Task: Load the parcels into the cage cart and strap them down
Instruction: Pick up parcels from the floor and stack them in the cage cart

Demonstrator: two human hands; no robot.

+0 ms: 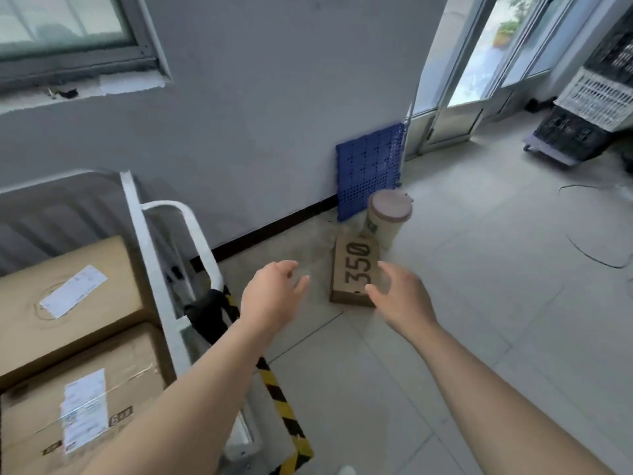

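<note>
Cardboard parcels [78, 341] already sitting in the cage cart [150, 255] at near left. Reaching out with left hand [270, 296] and right hand [399, 296], both spread and empty, toward the "350" box [356, 272] lying farther off on the floor. Possibly risking toppling the lidded cup [387, 217] just behind it while lifting carelessly.

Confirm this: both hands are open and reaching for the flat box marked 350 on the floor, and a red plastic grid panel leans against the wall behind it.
One detail is wrong: the grid panel is blue, not red, as the head view shows. The rest holds: the left hand and right hand are open, reaching for the box marked 350 on the floor.
</note>
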